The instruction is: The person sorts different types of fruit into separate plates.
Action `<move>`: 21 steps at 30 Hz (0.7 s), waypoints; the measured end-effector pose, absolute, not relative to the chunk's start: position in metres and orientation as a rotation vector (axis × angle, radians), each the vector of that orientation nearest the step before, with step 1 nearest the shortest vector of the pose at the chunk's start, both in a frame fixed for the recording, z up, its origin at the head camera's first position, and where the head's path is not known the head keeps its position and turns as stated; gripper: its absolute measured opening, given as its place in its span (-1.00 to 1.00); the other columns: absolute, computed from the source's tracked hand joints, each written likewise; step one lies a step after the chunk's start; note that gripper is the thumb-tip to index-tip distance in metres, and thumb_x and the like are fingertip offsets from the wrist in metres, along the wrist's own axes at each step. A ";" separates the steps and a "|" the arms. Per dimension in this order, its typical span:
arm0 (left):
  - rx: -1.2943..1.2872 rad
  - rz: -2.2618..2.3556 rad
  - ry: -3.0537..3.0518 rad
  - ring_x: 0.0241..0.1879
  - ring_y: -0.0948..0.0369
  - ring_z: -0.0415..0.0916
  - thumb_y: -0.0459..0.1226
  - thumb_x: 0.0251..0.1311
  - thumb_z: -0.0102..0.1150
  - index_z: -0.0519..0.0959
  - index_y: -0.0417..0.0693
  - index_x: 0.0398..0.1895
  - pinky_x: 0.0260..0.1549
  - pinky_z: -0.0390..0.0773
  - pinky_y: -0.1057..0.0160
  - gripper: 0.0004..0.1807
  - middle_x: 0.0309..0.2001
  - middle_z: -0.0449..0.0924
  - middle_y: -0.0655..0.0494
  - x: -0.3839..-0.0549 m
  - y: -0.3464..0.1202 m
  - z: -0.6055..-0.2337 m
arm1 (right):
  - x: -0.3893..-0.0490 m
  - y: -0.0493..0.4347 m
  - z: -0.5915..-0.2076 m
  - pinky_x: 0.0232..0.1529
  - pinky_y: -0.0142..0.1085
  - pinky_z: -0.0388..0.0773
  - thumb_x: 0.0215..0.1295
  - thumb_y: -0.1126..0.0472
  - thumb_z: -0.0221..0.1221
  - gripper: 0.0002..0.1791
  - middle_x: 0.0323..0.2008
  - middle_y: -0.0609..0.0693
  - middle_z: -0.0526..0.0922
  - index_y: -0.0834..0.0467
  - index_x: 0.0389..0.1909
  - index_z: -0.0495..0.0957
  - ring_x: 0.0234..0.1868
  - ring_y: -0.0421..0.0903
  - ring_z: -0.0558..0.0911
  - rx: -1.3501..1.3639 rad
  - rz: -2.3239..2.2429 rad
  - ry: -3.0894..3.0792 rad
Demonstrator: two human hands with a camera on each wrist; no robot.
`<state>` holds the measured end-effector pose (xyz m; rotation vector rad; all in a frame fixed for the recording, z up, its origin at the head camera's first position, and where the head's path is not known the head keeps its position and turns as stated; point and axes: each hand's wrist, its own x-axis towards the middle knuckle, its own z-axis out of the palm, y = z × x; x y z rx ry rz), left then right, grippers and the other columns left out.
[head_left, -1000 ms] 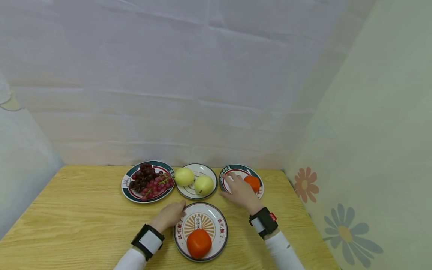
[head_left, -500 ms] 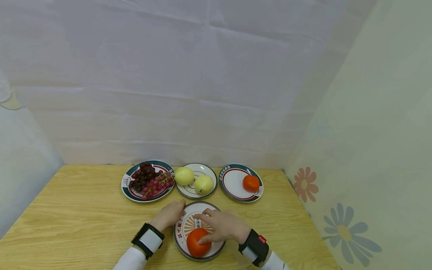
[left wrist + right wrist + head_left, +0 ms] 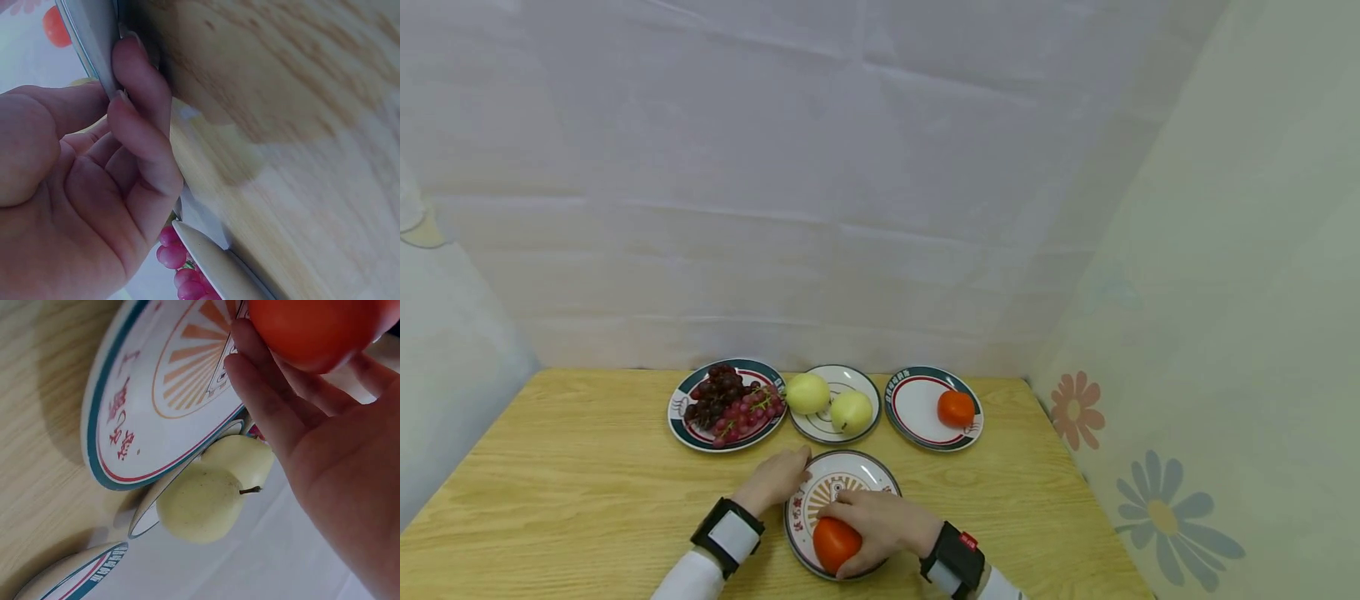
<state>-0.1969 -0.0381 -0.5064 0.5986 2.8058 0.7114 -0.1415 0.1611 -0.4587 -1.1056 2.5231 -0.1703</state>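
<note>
In the head view, a round white plate (image 3: 868,471) with a dark rim and a sunburst print lies at the table's front. My left hand (image 3: 775,479) pinches its left rim between thumb and curled fingers, as the left wrist view shows with the plate edge (image 3: 94,40). A red tomato (image 3: 835,546) is on or just above the near part of this plate; whether it touches is unclear. My right hand (image 3: 883,525) grips the tomato, thumb on the near side, fingers over the far side. From the right wrist view, the fingers lie around the tomato (image 3: 315,328).
Behind stand three more plates: an oval one (image 3: 677,429) with dark and pink grapes (image 3: 748,412), a round one (image 3: 868,387) with two pale yellow pears (image 3: 852,412), and an oval one (image 3: 917,408) with another tomato (image 3: 956,409). A wall rises behind the wooden table (image 3: 587,467).
My right hand has come from the back right plate, leftward and toward me, to the tomato on the front plate, and now grips it. My left hand has stayed at the plate rim.
</note>
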 end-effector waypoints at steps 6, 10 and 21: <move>0.602 0.724 2.793 -0.39 0.05 0.53 -0.33 0.22 0.15 0.47 -0.20 -0.18 -0.43 0.47 0.04 -0.84 -0.43 0.55 -0.06 -0.196 -0.039 -0.505 | -0.169 0.175 -0.445 -0.11 -0.26 0.57 0.00 -0.17 0.35 -0.23 0.11 0.04 0.48 -0.04 0.25 0.35 -0.03 -0.11 0.55 -0.945 -0.376 2.758; 0.588 0.721 2.773 -0.41 0.11 0.49 -0.33 0.24 0.13 0.47 -0.20 -0.17 -0.42 0.45 0.07 -0.85 -0.43 0.53 -0.03 -0.196 -0.040 -0.504 | -0.199 0.192 -0.441 -0.12 -0.09 0.60 0.00 -0.13 0.35 -0.19 0.09 0.16 0.50 0.09 0.26 0.30 -0.04 0.03 0.57 -0.711 -0.531 3.058; 0.605 0.706 2.767 -0.39 0.13 0.50 -0.29 0.26 0.12 0.48 -0.18 -0.12 -0.40 0.47 0.10 -0.81 -0.39 0.56 -0.02 -0.200 -0.039 -0.509 | -0.255 0.241 -0.478 -0.05 0.07 0.59 0.02 -0.05 0.34 -0.23 0.16 0.29 0.38 0.17 0.25 0.37 0.02 0.22 0.53 -0.208 -0.385 3.329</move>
